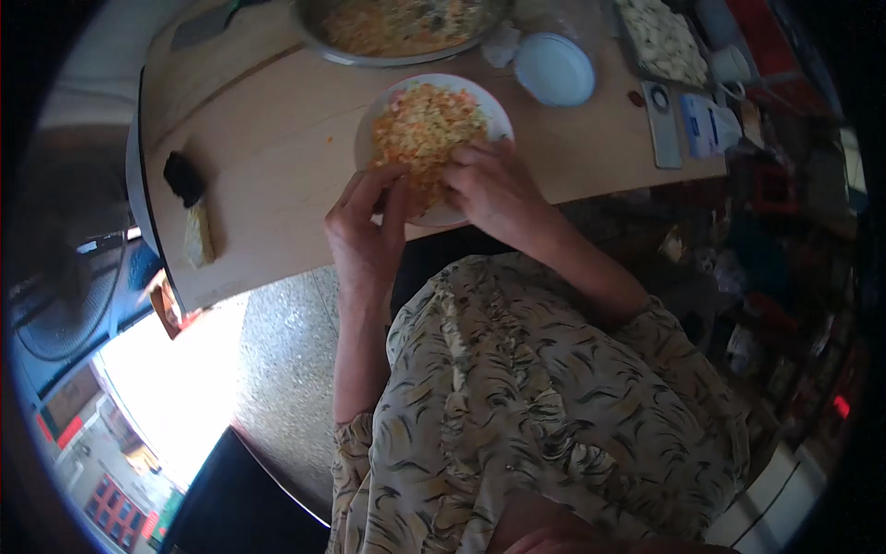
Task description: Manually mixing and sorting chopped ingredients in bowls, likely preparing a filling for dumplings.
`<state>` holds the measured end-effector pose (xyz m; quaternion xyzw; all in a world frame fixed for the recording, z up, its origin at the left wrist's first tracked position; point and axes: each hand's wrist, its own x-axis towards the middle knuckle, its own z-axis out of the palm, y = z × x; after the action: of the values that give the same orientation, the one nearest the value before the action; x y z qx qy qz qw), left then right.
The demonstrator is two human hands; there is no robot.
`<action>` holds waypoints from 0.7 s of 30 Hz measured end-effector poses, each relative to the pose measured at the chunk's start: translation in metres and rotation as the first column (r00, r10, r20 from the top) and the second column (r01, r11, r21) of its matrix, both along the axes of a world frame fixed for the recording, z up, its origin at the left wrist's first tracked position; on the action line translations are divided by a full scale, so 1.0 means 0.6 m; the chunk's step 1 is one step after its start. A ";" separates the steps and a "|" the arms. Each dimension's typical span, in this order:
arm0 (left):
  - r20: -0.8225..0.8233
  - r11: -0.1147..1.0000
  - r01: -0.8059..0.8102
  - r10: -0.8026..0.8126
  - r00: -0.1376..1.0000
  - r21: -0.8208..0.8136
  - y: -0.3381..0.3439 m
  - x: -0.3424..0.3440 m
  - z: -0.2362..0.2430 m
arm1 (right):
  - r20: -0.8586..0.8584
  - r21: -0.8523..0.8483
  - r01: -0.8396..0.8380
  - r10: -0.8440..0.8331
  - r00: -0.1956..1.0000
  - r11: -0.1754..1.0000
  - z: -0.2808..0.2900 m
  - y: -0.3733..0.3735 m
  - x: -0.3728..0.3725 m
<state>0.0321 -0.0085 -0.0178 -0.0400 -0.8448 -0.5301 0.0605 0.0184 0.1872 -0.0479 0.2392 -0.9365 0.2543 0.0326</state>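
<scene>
A white plate (pixel 365 129) stands near the table's front edge, heaped with finely chopped yellow and orange filling (pixel 429 115). Over the near left part of the plate is my left hand (pixel 367 210), its thumb and fingers bent together in a pinch. My right hand (pixel 489 180) reaches in from the right, fingers curled down at the filling. The two hands are a short gap apart. Whatever lies in the fingers of either hand is hidden by the hands themselves.
Beyond the plate sits a large steel bowl (pixel 397 59) of similar mix, beside a round white dish (pixel 554 70). A tray of pale dumplings (pixel 660 42), a mug (pixel 731 66), a phone (pixel 663 129) and a blue-white packet (pixel 706 125) lie right. A black-topped object (pixel 185 180) lies left.
</scene>
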 end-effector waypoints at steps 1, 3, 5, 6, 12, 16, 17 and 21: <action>-0.008 1.000 0.007 -0.007 1.000 -0.013 0.001 0.000 -0.007 | -0.112 0.005 0.020 -0.019 0.993 1.000 -0.015 0.001 0.004; -0.008 0.997 0.029 -0.030 1.000 -0.067 0.005 0.001 -0.008 | -0.175 -0.056 0.059 -0.068 0.982 0.997 -0.035 -0.006 0.011; -0.060 0.995 0.060 -0.064 0.996 -0.081 -0.001 0.005 -0.029 | -0.270 -0.175 0.073 -0.119 0.955 0.982 -0.057 -0.019 0.021; 0.017 0.998 0.056 -0.056 0.998 -0.035 0.001 0.009 -0.018 | -0.290 -0.219 0.068 -0.131 0.948 0.973 -0.051 -0.028 0.022; 0.039 0.989 0.137 -0.135 0.990 -0.057 0.037 -0.004 -0.013 | -0.033 -0.263 0.188 -0.203 0.979 0.946 -0.030 -0.008 0.023; 0.076 0.979 0.091 -0.078 0.994 -0.181 0.043 0.004 0.016 | 0.004 -0.436 0.138 -0.151 0.988 0.889 -0.020 -0.005 0.022; 0.061 0.980 0.117 -0.108 0.992 -0.164 0.045 0.001 0.010 | -0.008 -0.483 0.123 -0.145 0.989 0.867 -0.012 0.008 0.023; -0.008 0.943 0.133 -0.142 0.990 -0.304 0.072 -0.008 0.025 | -0.042 -0.557 0.140 -0.196 0.980 0.819 -0.030 0.006 0.020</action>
<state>0.0271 0.0346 -0.0028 -0.1154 -0.9102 -0.3967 0.0290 0.0306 0.1911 -0.0659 0.1483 -0.8382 0.4972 0.1678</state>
